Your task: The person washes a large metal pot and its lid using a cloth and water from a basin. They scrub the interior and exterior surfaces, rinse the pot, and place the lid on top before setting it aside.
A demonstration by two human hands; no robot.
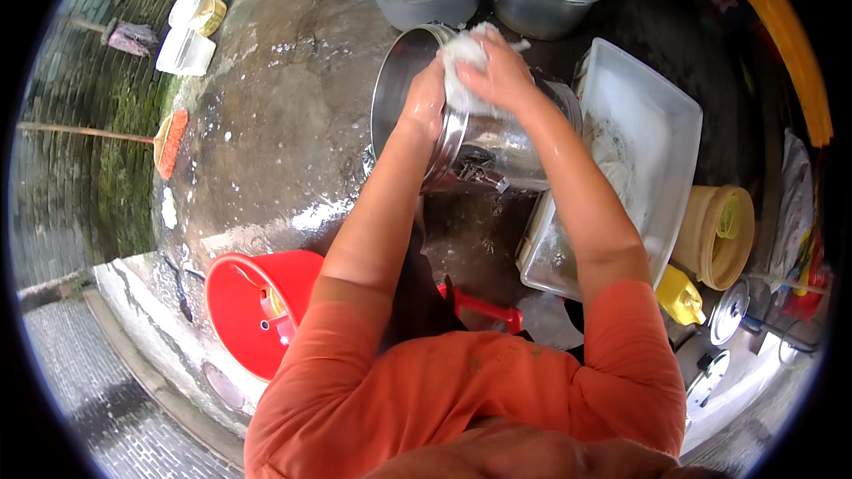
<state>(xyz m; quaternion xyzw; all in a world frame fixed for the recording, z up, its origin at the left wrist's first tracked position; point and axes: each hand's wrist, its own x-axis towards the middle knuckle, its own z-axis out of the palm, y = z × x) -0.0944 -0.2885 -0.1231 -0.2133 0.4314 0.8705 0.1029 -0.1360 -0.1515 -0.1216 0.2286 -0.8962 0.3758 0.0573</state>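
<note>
A large stainless steel pot (526, 153) lies tilted on its side before me, its open mouth facing left. My left hand (426, 96) grips the rim, fingers partly hidden behind the cloth and the metal. Against the outside of the pot near the rim, my right hand (496, 73) presses a wet white cloth (459, 83), its fingers spread over it. A long white plastic tub (682, 120) with cloudy suds stands to the right of the pot, partly behind my right forearm.
Two lidded aluminium pots (426, 6) stand ahead. At lower left is a red bucket (226, 306); a yellow jug (677, 296) and a beige bucket (712, 239) are at right. An orange-bristled broom (172, 143) leans by the mossy brick wall (86, 179). The floor (286, 126) is wet.
</note>
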